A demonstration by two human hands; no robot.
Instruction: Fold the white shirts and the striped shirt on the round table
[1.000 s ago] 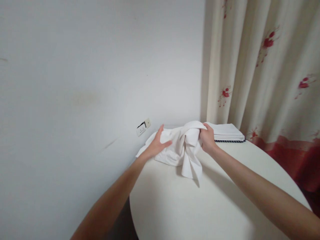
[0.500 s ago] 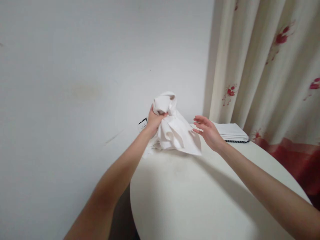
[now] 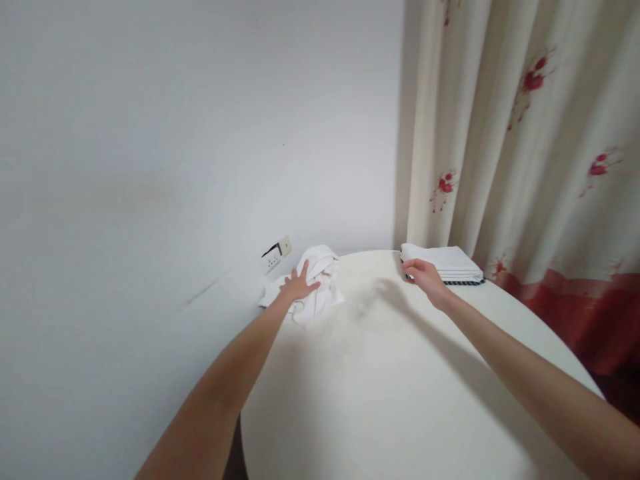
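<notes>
A crumpled white cloth [image 3: 323, 267] lies in a heap at the far left of the table, against the wall. My left hand [image 3: 299, 287] rests on it with the fingers spread, not gripping it. My right hand [image 3: 424, 275] hovers over the table with fingers loosely bent and apart, nothing visible in it. Just behind that hand, and partly covered by it, is a neat stack of folded white cloths [image 3: 453, 262], with a black-and-white striped edge along its bottom.
The round white table [image 3: 400, 387] meets a pale wall [image 3: 200, 133] at its left and back. A socket [image 3: 271, 261] with a switch plate [image 3: 285, 245] sits on the wall behind the heap. A cream curtain [image 3: 480, 133] with red flowers hangs at the right.
The raised, bunched white cloth has come down onto the table at the left, and my left hand has loosened from it. My right hand has shifted slightly, now in front of the folded stack.
</notes>
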